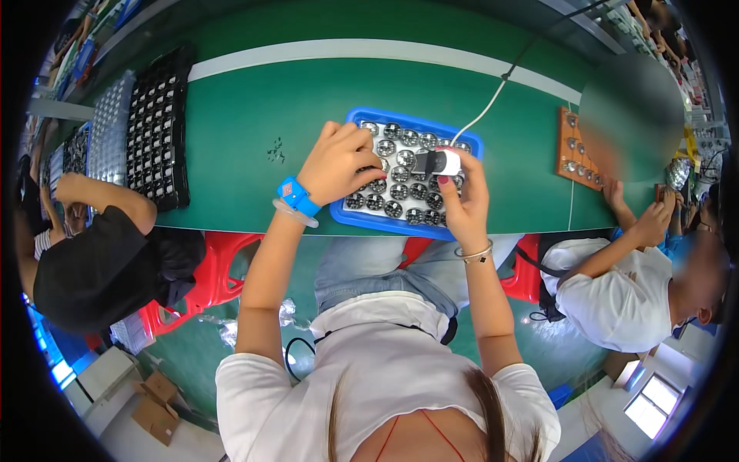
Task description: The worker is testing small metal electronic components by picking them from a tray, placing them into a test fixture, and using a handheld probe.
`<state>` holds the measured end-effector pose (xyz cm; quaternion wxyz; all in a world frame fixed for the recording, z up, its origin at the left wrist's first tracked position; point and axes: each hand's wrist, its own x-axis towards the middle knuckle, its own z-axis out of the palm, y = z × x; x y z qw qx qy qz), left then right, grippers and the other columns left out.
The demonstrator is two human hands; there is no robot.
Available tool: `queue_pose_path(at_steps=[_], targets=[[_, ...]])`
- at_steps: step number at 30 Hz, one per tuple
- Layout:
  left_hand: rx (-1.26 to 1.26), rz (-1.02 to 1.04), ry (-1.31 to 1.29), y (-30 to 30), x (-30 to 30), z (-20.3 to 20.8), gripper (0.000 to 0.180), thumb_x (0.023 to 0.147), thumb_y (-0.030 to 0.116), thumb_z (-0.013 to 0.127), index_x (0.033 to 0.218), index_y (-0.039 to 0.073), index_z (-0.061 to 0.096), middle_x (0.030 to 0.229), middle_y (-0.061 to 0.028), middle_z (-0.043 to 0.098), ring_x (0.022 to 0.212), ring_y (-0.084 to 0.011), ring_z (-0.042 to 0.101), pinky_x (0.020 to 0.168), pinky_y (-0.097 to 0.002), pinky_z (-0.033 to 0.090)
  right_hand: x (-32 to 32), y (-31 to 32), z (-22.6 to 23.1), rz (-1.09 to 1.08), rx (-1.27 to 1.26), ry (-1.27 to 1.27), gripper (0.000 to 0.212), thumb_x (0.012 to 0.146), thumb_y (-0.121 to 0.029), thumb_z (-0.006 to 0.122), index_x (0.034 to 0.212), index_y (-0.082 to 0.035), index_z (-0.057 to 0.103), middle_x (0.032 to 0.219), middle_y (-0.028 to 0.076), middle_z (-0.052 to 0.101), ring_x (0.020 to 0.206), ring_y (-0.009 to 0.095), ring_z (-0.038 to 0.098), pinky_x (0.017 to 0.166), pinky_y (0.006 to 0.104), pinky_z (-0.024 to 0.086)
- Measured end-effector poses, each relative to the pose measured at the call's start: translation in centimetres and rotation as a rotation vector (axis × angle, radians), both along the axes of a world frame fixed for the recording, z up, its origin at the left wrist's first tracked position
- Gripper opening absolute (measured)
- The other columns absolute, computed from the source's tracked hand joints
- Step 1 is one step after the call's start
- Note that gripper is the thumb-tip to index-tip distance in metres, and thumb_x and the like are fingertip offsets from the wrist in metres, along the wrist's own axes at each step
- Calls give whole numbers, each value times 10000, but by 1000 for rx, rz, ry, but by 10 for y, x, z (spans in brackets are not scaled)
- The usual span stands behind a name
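A steady hold and slack white cable (pixel 493 100) should help the right hand (pixel 467 196), its grip around a boxy black-and-white device (pixel 439 163) over the blue tray (pixel 369 219). The left hand (pixel 339 163) has a narrow grip; whether holding anything, I cannot tell. Shiny round pieces (pixel 393 209) line the tray on the smooth green counter (pixel 246 100).

The bench (pixel 246 100) top looks smooth, faintly glossy. By its near edge, the tray (pixel 341 217) is smooth plastic; its round pieces (pixel 393 209) shine like polished metal. The tool (pixel 449 163) above looks like smooth plastic. Toward the bench's left end, 1 rack (pixel 182 127) is glossy plastic; toward the right end, 1 board (pixel 565 132) resembles wood.
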<state>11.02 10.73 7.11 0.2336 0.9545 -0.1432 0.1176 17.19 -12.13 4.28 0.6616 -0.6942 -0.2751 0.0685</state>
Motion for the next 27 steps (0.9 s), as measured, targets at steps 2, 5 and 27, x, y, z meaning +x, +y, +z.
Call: queue_pose_path(at_steps=[2, 5, 27], targets=[[6, -3, -29, -4, 1, 2, 122, 699, 212, 744, 769, 137, 677, 772, 10, 498, 781, -173, 485, 740, -325, 334, 0, 2, 6, 14, -86, -69, 319, 881, -69, 578, 1186, -4, 510, 1146, 105, 573, 1071, 195, 529, 950, 311, 389], [27, -1, -109, -7, 4, 1, 138, 707, 230, 731, 710, 124, 643, 774, 10, 501, 816, -173, 496, 749, -337, 347, 0, 6, 13, -9, -235, -290, 277, 851, -75, 593, 1121, -15, 571, 1084, 129, 599, 1012, 246, 563, 891, 313, 420], [-36, 54, -26, -8, -12, 16, 164, 691, 251, 740, 801, 147, 680, 785, 15, 481, 818, -174, 487, 764, -334, 341, -12, -11, 5, 10, 106, 107, 377, 906, -75, 561, 1253, 0, 436, 1185, 93, 537, 1090, 171, 511, 955, 307, 389]])
